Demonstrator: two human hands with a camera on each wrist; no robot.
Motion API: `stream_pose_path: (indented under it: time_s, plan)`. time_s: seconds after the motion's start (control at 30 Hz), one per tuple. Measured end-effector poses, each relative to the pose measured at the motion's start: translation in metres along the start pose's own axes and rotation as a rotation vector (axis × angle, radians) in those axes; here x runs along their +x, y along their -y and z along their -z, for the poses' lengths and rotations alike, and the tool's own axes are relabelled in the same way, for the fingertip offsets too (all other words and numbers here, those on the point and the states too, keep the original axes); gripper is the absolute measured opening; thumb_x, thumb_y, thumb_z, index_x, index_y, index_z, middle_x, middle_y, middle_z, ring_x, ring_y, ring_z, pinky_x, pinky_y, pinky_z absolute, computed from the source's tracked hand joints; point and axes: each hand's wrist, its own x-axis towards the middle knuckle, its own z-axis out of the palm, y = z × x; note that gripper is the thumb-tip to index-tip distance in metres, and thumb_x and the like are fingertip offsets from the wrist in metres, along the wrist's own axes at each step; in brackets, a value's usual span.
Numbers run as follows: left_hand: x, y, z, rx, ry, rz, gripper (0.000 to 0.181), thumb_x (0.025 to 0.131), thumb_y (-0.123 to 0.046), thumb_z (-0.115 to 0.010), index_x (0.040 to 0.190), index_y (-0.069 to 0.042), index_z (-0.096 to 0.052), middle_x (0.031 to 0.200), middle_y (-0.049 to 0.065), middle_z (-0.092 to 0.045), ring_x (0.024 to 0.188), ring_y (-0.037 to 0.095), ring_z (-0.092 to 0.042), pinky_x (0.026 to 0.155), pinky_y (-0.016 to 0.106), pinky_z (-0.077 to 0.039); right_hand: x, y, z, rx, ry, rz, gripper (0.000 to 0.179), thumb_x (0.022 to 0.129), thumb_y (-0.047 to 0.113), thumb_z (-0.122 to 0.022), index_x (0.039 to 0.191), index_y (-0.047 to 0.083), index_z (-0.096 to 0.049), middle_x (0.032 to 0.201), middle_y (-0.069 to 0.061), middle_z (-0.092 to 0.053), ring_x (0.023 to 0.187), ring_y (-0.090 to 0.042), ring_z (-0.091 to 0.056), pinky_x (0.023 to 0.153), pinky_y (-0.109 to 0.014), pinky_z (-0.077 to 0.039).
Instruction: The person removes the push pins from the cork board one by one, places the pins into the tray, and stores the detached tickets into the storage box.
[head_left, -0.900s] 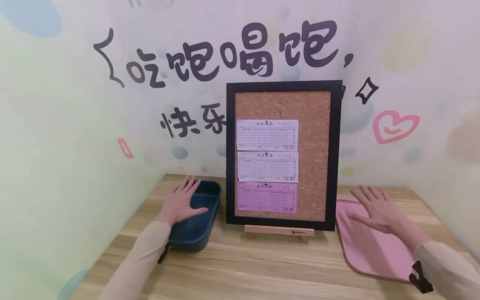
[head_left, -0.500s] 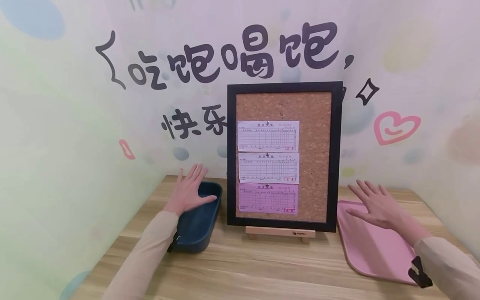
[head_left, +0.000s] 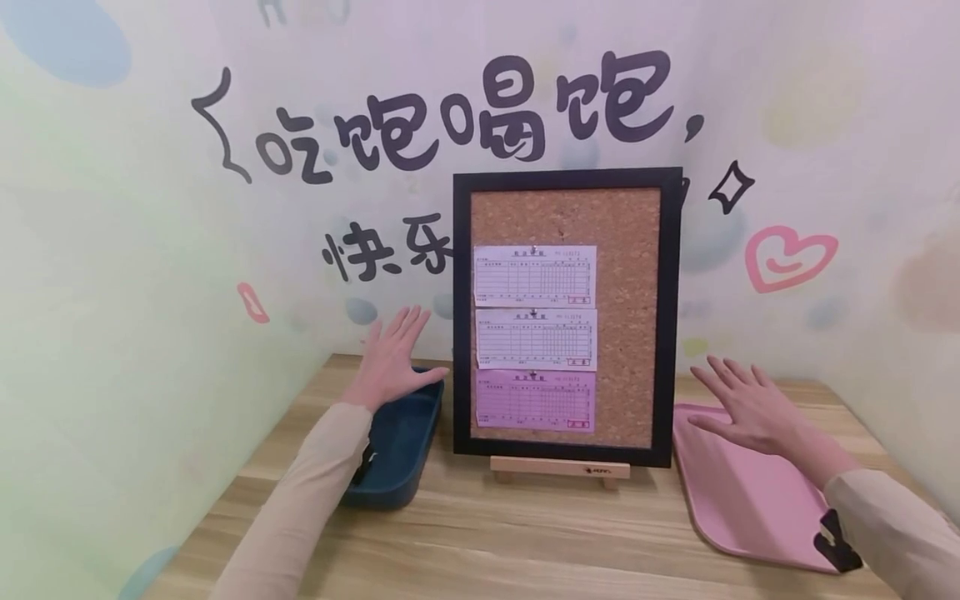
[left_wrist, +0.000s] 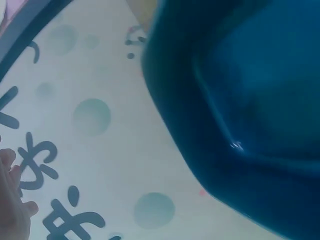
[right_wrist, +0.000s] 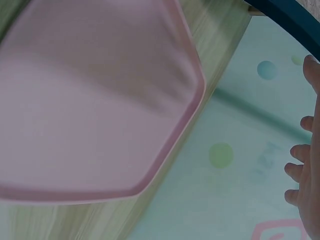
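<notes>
The left hand (head_left: 392, 358) is spread wide, fingers straight and thumb out, holding nothing; it hovers over the far end of the deep dark-blue rectangular box (head_left: 405, 454) near the far left corner of the wood-grain table (head_left: 525, 542). The right hand (head_left: 753, 408) is likewise wide and holds nothing, above the shallow pink rounded tray (head_left: 738, 492), which lies toward the table's right edge. Between box and tray, toward the far edge, a black-framed cork board (head_left: 626, 333) stands on a pale wooden easel (head_left: 558, 467). Two white paper slips (head_left: 536, 279) and a pink paper slip (head_left: 535, 402) are pinned to it in a column.
</notes>
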Motion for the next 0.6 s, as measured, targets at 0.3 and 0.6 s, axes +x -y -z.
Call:
stream_pose_path:
  time_s: [0.3,0.6]
  plan:
    - [0.023,-0.02,0.009,-0.138,-0.042,0.051,0.092,0.076,-0.057,-0.058,0.144,-0.008,-0.022,0.148,0.012,-0.024,0.135,0.027,-0.022,0.107,0.049,-0.015,0.002,0.0,0.004,0.005,0.002,0.006,0.073,0.082,0.048,-0.058,0.133,-0.001,-0.039,0.136,-0.031,-0.034,0.12,-0.049,-0.032,0.095,-0.063,-0.02]
    - [0.044,-0.037,0.02,-0.281,-0.082,0.135,0.088,0.077,-0.052,-0.062,0.144,-0.011,-0.022,0.146,0.009,-0.029,0.13,0.026,-0.034,0.102,0.042,-0.032,0.001,-0.001,0.004,0.008,0.008,0.013,0.074,0.082,0.048,-0.058,0.132,-0.002,-0.04,0.135,-0.031,-0.034,0.12,-0.05,-0.033,0.095,-0.062,-0.021]
